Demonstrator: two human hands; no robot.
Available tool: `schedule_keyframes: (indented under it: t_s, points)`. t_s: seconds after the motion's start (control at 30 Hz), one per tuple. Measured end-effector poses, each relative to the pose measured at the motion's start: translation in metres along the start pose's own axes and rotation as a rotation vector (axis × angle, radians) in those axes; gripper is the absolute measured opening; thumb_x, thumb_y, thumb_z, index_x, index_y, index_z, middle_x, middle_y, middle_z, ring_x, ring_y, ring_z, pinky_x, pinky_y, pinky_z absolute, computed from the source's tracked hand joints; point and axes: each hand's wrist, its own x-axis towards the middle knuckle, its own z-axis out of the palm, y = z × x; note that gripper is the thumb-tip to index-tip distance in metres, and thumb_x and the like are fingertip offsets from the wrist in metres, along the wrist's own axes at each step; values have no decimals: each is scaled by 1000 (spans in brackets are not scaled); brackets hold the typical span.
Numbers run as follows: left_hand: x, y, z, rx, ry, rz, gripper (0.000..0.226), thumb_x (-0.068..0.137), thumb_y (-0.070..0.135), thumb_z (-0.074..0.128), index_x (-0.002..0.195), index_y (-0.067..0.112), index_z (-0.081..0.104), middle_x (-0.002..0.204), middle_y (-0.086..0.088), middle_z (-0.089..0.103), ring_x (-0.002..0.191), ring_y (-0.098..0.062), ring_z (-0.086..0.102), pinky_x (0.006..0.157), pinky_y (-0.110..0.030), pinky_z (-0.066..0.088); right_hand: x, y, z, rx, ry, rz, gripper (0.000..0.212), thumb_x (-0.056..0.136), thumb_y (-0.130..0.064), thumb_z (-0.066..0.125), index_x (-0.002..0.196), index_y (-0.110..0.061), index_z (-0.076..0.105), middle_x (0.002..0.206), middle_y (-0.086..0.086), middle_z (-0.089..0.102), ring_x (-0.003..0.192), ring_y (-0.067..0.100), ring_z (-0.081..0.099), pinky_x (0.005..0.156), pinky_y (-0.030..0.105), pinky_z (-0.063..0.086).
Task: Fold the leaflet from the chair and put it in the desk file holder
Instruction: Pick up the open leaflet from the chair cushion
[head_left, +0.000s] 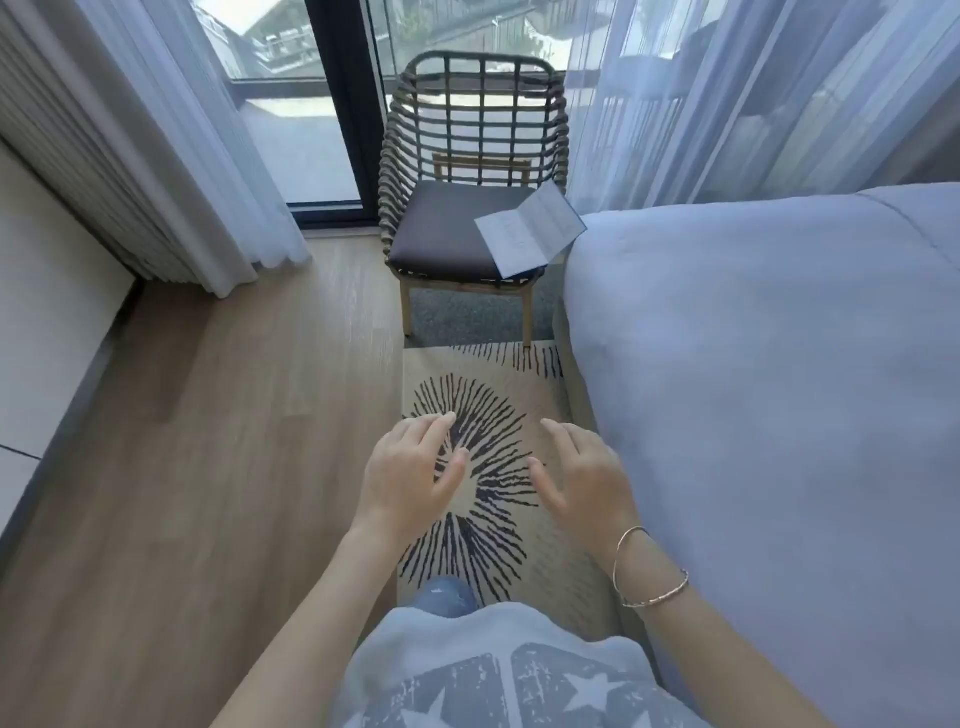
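Over the patterned rug, hovering with both empty hands spread, left (410, 467) and right (584, 475), eyeing the thin, floppy white paper leaflet (530, 234) overhanging the woven rope chair (467, 156), likely best pinched at its jutting edge.

Matt paper leaflet (530, 228), woven chair (470, 156)

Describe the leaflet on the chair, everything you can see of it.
The leaflet is pale, thin paper, partly unfolded with creases showing and faint print too blurred to read. It lies on the dark seat cushion of the woven chair, at the side nearest the bed, one panel tilted up. Neither hand touches it.
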Motion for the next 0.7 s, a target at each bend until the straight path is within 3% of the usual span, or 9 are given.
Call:
schedule_keyframes:
  t_s: [0.17, 0.4, 0.7]
  points:
    - [41, -6, -6, 4, 39, -22, 53, 94, 43, 40, 132, 11, 59, 127, -5, 66, 119, -23, 58, 98, -36, 45, 40, 12, -2, 3, 49, 14, 51, 92, -42, 46, 128, -8, 60, 117, 7, 68, 105, 25, 63, 86, 37, 51]
    - [126, -44, 7, -2, 47, -24, 47, 95, 37, 49, 133, 11, 58, 128, -6, 66, 120, -23, 57, 97, -37, 45, 129, 27, 21, -19, 24, 11, 50, 93, -39, 50, 129, -6, 60, 119, 10, 68, 107, 27, 62, 88, 40, 51]
    - [313, -124, -7, -14, 22, -6, 46, 95, 38, 55, 134, 14, 57, 132, -5, 64, 123, -22, 56, 101, -37, 45, 326, 36, 47, -34, 37, 82, 45, 93, -32, 60, 130, -7, 60, 124, 11, 67, 112, 29, 61, 93, 41, 49]
